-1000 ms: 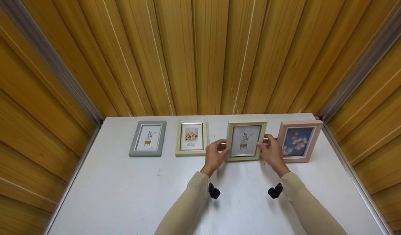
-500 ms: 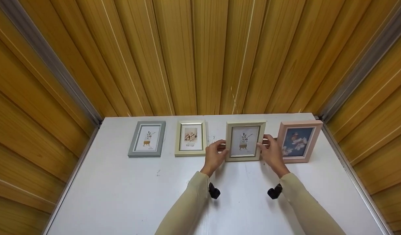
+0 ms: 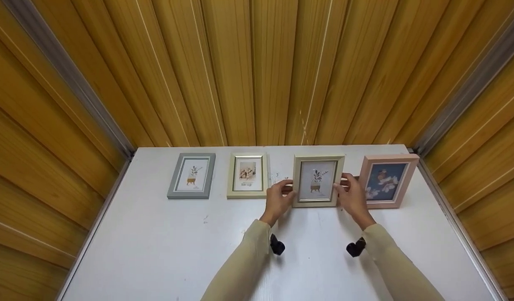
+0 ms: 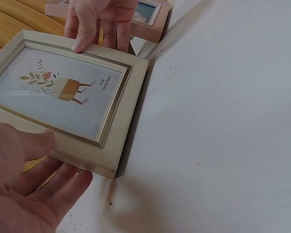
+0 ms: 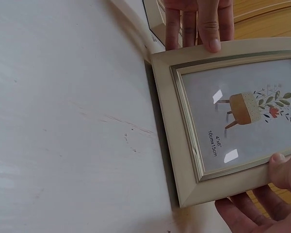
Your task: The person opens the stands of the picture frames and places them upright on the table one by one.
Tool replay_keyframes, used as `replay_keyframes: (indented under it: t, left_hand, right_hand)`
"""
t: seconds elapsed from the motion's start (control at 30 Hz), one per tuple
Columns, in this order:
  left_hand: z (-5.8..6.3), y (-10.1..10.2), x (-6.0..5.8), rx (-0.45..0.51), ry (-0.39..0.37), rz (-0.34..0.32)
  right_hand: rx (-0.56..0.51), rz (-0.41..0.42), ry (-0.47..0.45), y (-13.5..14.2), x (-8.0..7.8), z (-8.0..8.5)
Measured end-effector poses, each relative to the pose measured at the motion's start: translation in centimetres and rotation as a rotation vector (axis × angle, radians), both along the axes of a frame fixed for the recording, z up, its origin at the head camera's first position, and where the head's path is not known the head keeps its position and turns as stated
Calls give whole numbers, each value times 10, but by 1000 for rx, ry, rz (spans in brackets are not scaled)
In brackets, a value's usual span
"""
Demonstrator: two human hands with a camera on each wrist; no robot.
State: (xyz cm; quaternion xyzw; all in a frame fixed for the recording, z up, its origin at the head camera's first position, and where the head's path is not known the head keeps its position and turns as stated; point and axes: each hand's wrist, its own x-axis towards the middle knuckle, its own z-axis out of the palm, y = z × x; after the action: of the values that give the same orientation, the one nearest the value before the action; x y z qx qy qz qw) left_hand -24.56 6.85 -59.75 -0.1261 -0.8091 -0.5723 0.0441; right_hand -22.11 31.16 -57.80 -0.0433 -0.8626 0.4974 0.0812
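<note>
Glare on frame glass [image 5: 245, 116]; soft shadows; head view perhaps blurred

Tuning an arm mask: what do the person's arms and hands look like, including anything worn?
Left sleeve and right sleeve match: long, plain, pale khaki-beige. Left hand and right hand are ungloved. A small, blocky black attachment shows beside each cuff, left attachment and right attachment. Can't make out any cables or markings.

Table [image 3: 223, 251] before wall [image 3: 271, 75], first frame [image 3: 191, 176] leftmost on table, second frame [image 3: 247, 176] to its right, third frame [image 3: 318, 182] further right between left hand [image 3: 278, 201] and right hand [image 3: 353, 201], fourth frame [image 3: 387, 181] rightmost, just beyond right hand.
</note>
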Motion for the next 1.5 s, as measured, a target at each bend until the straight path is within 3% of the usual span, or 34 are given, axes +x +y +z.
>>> replay_keyframes:
  t: [0.9,1.23,1.5]
  left_hand:
    - [4,0,3,21,-67,-12]
    - [2,1,3,-11,-23,3]
    - [7,0,4,-22,-78,-16]
  right_hand:
    - [31,-13,-12,0,1,-3]
    - [30,3,8,2,4,-3]
    - [24,-21,31,-2,6,-2]
